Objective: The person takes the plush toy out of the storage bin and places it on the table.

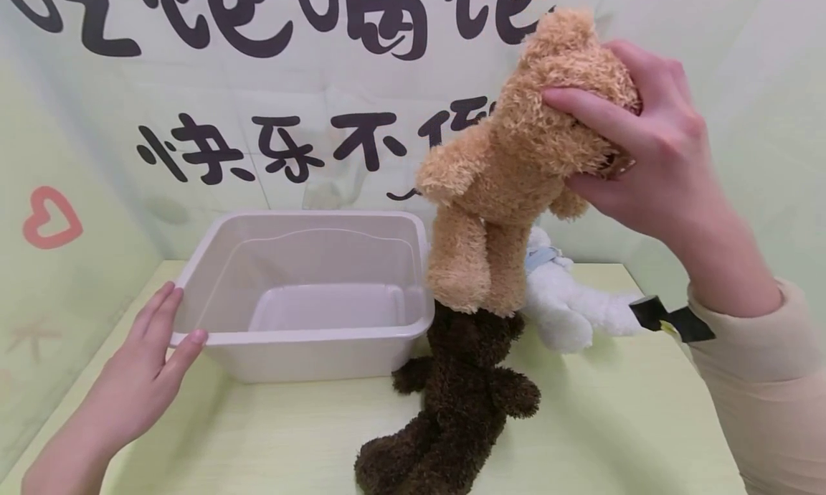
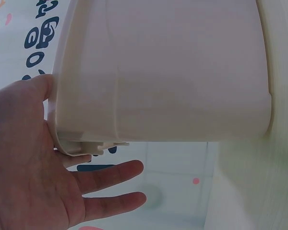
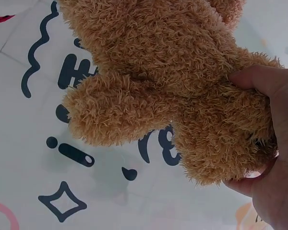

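My right hand (image 1: pixel 658 136) grips a light-brown teddy bear (image 1: pixel 516 165) by its head, and the bear hangs upright with its legs down. In the right wrist view, the thumb and fingers press into the curly fur (image 3: pixel 153 52). My left hand (image 1: pixel 138 380) touches the front left corner of a pale plastic tub (image 1: pixel 303 355). Its thumb lies at the rim and two fingers extend straight beside the wall in the left wrist view. Below the light bear, a dark-brown teddy bear (image 1: pixel 461 394) lies on the table, its head partly covered.
A white plush toy (image 1: pixel 568 305) with a bluish band lies behind on the right, partly hidden by the held bear. The pale table (image 1: pixel 613 416) meets a backdrop (image 1: pixel 361 79) with large dark characters. A black tag (image 1: pixel 671 319) sits by the right sleeve.
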The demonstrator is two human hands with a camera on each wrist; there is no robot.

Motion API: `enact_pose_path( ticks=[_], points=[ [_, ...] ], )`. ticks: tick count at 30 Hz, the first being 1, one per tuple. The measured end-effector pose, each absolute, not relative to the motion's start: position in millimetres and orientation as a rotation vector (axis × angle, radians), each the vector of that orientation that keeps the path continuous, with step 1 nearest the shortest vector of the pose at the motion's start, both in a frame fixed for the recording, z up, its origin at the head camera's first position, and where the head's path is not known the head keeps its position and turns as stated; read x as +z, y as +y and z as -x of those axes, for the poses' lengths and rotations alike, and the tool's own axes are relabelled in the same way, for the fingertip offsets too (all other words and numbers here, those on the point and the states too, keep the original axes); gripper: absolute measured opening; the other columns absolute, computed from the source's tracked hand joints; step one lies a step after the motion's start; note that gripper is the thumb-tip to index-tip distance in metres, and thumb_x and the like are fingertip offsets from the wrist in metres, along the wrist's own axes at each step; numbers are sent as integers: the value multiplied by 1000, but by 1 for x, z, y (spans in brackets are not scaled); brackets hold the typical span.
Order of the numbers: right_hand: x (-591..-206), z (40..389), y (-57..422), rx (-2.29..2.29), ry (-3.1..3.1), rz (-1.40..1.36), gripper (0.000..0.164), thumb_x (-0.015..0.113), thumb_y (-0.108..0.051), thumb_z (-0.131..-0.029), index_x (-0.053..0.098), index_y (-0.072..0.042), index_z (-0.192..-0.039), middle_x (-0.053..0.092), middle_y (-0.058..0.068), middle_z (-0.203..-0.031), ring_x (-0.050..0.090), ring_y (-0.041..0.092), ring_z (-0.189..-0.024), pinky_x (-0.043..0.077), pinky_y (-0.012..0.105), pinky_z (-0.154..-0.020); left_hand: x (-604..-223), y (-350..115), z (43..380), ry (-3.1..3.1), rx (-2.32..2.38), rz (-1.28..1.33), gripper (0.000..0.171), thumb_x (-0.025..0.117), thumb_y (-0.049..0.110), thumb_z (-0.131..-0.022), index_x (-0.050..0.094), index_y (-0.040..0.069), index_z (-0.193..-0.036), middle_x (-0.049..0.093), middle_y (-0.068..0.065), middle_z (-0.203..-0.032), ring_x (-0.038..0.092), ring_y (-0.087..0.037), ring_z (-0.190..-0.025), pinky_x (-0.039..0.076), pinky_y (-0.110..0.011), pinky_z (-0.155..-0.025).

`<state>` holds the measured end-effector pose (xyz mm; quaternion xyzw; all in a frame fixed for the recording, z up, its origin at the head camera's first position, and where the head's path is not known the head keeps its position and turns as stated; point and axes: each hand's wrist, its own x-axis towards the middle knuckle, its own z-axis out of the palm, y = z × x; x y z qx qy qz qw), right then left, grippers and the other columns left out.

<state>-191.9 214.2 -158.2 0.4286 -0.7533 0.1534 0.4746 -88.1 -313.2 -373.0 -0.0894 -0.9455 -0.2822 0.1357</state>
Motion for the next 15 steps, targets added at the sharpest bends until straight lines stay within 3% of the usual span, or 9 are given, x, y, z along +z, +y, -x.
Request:
enact_pose_path(
  ticks=[10, 15],
  points=[
    [-156, 164, 259, 314, -1970, -973, 62, 76, -9, -59, 76, -14, -121, 52, 24, -147, 47, 53, -125, 41, 53, -104, -373, -311, 86, -2745, -807, 252, 69, 47, 21, -110, 10, -1, -163, 6, -20, -170, 31, -66, -133, 19, -81, -104],
    [-157, 153, 280, 203, -2072, -955, 51, 63, -40, -84, 74, -13, -125, 49, 26, -149, 45, 57, -124, 39, 47, -106, -374, -312, 87, -2744, -807, 258, 69, 48, 21, -110, 9, -1, -163, 6, -20, -170, 30, -65, -133, 18, -80, -105]
  ],
)
